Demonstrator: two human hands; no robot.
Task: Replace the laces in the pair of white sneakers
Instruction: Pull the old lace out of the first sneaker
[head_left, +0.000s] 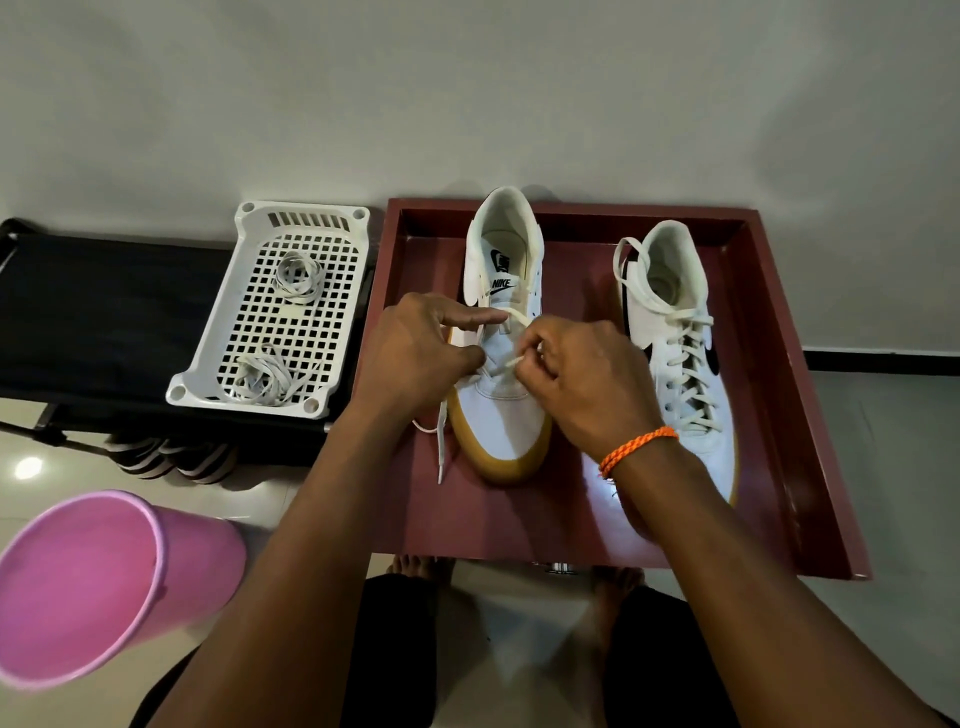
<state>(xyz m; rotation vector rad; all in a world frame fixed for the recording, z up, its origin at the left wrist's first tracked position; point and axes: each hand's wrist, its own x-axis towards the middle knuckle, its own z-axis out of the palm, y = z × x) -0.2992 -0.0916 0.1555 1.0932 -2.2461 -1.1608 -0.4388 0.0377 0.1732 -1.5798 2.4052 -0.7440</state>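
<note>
Head view: both hands (415, 353) (582, 374) pinch lace (501, 366) over left sneaker (501, 415), white basket (208, 364) beside tray (810, 415)

Bare forearms, orange braided bracelet (638, 448) — right wrist

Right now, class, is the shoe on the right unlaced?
No: the right shoe is laced up its front, while both hands work on the left shoe.

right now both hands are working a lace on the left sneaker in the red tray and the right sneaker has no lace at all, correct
Not quite. The head view shows the right sneaker laced all the way up. The rest holds: the left hand and right hand are working a lace on the left sneaker in the red tray.
</note>
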